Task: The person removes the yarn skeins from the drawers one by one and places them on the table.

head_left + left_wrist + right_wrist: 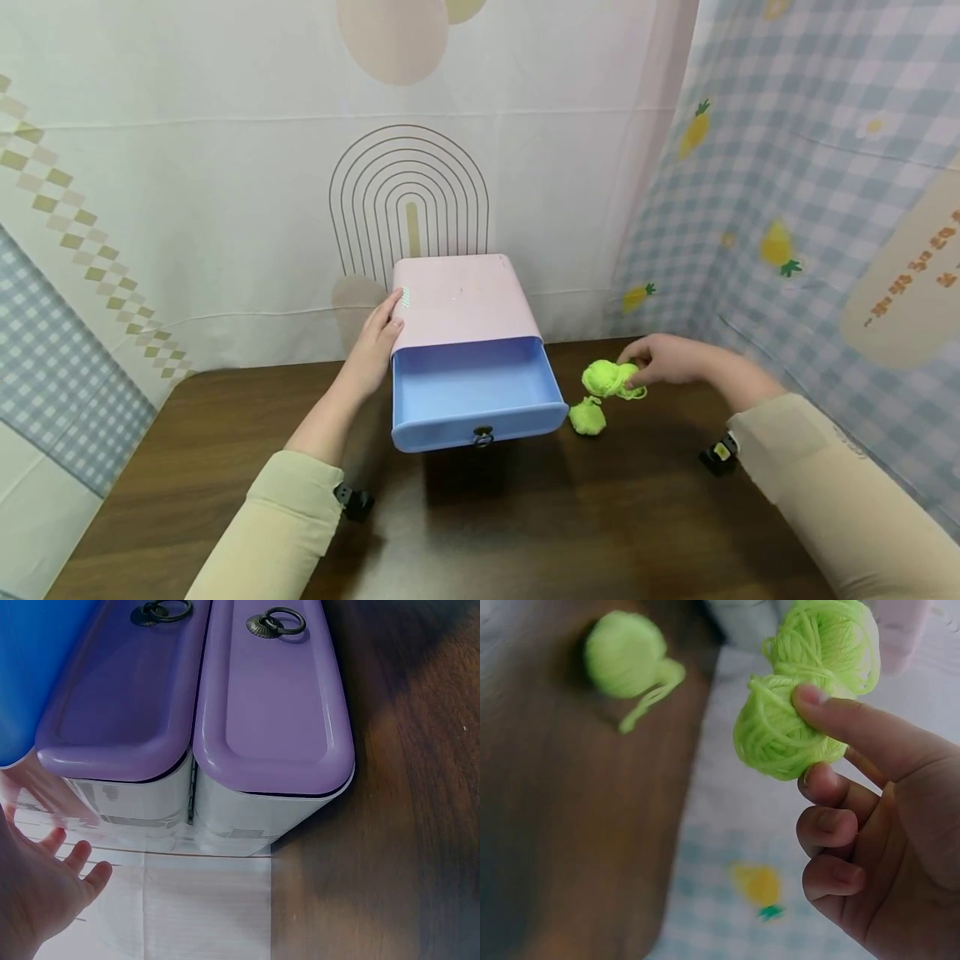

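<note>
My right hand [667,358] pinches a bundle of neon-green yarn [613,380] between thumb and fingers, off the right side of a drawer cabinet. In the right wrist view the yarn bundle [802,690] is narrowed at its middle, with the thumb across it. A second green yarn ball [587,418] lies on the table, a loose tail showing in the right wrist view. My left hand [372,346] rests with extended fingers against the left side of the cabinet's pink top casing [461,300]. The blue top drawer [472,385] is pulled out, and its inside shows bare.
Two purple drawer fronts [274,697] with ring pulls, both pushed in, show in the left wrist view. A ring pull [483,435] hangs on the blue drawer's front. The brown wooden table [247,433] meets a patterned cloth backdrop [262,183] behind the cabinet.
</note>
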A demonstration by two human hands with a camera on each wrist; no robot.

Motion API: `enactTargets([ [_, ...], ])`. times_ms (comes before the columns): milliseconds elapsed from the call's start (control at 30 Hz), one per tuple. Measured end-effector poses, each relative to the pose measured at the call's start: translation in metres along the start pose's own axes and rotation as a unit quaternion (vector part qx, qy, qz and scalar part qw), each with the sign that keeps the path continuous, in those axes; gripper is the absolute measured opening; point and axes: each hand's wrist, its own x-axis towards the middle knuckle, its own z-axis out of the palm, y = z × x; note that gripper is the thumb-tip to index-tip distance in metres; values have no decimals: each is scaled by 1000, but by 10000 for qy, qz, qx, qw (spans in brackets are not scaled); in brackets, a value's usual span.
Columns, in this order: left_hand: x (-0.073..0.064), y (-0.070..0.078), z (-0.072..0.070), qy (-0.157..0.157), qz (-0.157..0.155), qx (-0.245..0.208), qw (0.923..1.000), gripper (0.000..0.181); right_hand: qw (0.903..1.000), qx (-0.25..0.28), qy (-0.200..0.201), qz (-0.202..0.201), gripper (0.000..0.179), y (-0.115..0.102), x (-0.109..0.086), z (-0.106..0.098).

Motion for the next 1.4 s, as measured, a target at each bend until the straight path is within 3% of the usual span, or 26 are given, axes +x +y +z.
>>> enactTargets([
  [267, -1, 2, 1, 31, -12, -43, 10000, 60, 9994, 224, -69, 238, 38, 46, 0, 22],
  [567, 0, 1, 1, 13, -47, -38, 10000, 60, 9982, 104, 32, 586, 42, 73, 2, 42],
  [1067, -1, 1, 2, 59, -42, -76, 9999, 60, 9954, -329, -76, 898, 46, 82, 11, 57],
  [1400, -2, 2, 2, 87, -66, -37, 9999, 61, 9961, 109, -26, 874, 52, 72, 5, 52],
])
